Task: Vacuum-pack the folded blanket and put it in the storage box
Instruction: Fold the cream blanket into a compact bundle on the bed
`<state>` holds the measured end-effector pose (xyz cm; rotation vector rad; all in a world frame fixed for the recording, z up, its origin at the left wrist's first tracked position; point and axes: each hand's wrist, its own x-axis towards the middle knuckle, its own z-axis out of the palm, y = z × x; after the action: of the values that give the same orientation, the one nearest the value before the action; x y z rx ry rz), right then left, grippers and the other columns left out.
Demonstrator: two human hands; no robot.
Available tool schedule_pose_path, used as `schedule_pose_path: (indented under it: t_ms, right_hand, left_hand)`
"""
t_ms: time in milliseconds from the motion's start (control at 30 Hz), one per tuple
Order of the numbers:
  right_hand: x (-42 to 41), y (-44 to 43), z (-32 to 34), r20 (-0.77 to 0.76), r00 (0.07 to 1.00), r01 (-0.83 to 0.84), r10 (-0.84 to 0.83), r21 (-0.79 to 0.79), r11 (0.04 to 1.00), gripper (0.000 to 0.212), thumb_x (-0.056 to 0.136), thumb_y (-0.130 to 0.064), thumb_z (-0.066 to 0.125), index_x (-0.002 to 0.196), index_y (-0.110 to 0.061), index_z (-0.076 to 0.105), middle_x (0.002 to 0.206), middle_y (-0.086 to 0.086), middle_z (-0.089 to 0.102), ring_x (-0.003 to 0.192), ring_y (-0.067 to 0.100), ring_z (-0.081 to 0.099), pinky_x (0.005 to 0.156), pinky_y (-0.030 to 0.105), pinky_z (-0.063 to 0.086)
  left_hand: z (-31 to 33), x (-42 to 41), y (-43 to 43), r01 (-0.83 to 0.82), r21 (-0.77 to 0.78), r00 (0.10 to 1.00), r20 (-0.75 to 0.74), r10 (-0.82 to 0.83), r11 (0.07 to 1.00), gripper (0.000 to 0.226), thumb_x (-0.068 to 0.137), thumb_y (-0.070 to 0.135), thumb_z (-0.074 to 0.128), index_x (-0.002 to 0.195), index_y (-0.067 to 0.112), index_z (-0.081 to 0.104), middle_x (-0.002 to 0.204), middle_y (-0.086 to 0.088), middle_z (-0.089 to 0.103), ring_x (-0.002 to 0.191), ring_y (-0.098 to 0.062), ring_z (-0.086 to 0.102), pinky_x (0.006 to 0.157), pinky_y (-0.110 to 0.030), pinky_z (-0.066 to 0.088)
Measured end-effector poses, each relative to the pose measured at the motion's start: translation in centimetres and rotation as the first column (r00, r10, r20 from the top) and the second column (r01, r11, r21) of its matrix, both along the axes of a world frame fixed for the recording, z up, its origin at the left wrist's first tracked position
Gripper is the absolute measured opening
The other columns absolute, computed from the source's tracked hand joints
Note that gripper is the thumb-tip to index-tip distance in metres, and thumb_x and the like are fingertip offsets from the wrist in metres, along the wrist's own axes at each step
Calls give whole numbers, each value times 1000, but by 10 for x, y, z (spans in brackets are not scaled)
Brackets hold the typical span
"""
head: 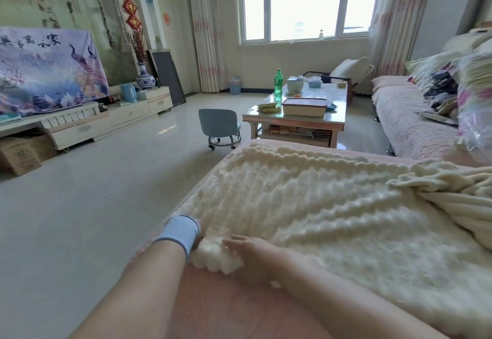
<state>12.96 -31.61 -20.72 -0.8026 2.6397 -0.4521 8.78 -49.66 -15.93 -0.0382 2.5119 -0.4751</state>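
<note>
A cream, ridged fluffy blanket (pixel 332 213) lies spread over the pink sofa seat (pixel 239 301) in front of me, bunched at the right. Both hands meet at its near left corner. My left hand (pixel 198 241), with a blue wristband, is mostly tucked under the corner, so its fingers are hidden. My right hand (pixel 253 252) rests on top of the same corner, fingers pressed into the fluffy edge. A clear plastic bag (pixel 476 115) with folded fabric inside sits at the far right edge.
A glass-topped coffee table (pixel 295 119) with a green bottle (pixel 278 83) and a flat lidded box (pixel 304 106) stands ahead. A small grey wheeled stool (pixel 219 128) is on the tiled floor. A second sofa (pixel 410 123) runs along the right. A cardboard box (pixel 20 153) sits left.
</note>
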Motion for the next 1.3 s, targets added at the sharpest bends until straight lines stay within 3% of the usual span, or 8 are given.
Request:
schedule_pose_path:
  t_ms: [133,367,600,733,867,1033,1133,1300]
  right_hand:
    - [5,57,20,-26,972,226,-233,-154,962,63,95,-49,56,152,-40,33,155,-2,41,139,21,42,112,37,36]
    - [30,218,51,-214,842,507,-496,-2,862,48,100,-35,50,148,-33,42,154,0,41,137,24,43,111,38,38]
    - [107,401,21,-380,613,790,-693,321,522,59,101,-48,33,156,-30,21,167,10,1,154,32,-6,116,66,-8]
    - [120,467,18,-111,422,902,-900,-52,429,60,100,-53,37,152,-24,37,160,8,33,146,27,31,120,45,24]
    - [110,511,20,-498,265,873,-826,-240,425,39,88,-26,58,127,-26,62,132,6,57,125,31,50,99,42,40]
    - [90,547,7,-279,413,905,-867,21,425,99,82,-47,64,159,-31,5,168,1,3,154,21,1,120,55,15]
    - [81,547,6,-95,445,895,-890,64,441,110,79,-42,63,157,-33,-14,155,10,42,147,29,31,118,63,-3]
    - [108,548,17,-83,485,864,-870,-108,492,59,74,-31,67,131,-33,54,121,3,67,113,23,62,90,28,48]
  left_hand:
    - [14,-5,44,1,249,990,-139,35,969,43,99,9,45,141,13,46,148,-10,42,132,-25,46,108,-33,38]
    - [47,13,227,375,514,913,-347,-212,771,36,96,26,58,132,28,58,136,-1,57,119,-22,57,104,-32,43]
    - [9,66,398,560,599,819,-297,-490,573,47,97,34,54,143,28,46,144,1,50,128,-22,50,107,-35,38]
    - [-25,80,457,550,573,789,-119,-603,607,59,96,44,51,150,28,31,149,-2,43,134,-25,43,110,-37,35]
    - [-27,61,495,584,523,804,-268,-531,621,38,97,41,48,128,23,61,131,-5,59,116,-28,57,98,-35,46]
    - [-42,44,534,448,781,891,-348,-291,435,35,93,40,53,128,38,56,125,6,63,109,-19,60,96,-34,49]
    - [-49,53,556,466,818,875,-369,-312,337,51,93,40,54,142,34,40,132,3,58,116,-20,56,100,-35,44]
    - [-48,69,567,446,873,868,-367,-335,200,72,92,43,57,152,31,19,138,-1,54,120,-18,55,102,-37,44]
